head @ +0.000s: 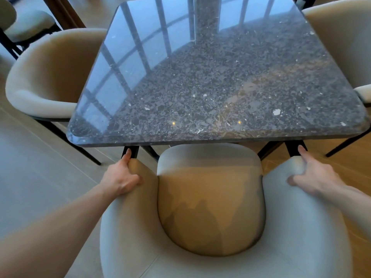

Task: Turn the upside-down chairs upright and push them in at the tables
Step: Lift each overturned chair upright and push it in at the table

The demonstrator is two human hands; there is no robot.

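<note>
A beige upholstered chair [208, 207] stands upright right below me, its seat front just under the near edge of the dark speckled stone table [200, 87]. My left hand [122, 177] grips the front end of the chair's left arm, thumb stretched toward the black front leg. My right hand [313, 173] holds the front end of the right arm in the same way. Both black front legs show just under the table edge.
Another beige chair [46, 77] sits tucked at the table's left side, and one more [345, 37] at the right side. A further chair [26, 23] stands at the far left. Pale floor lies on the left, wood floor on the right.
</note>
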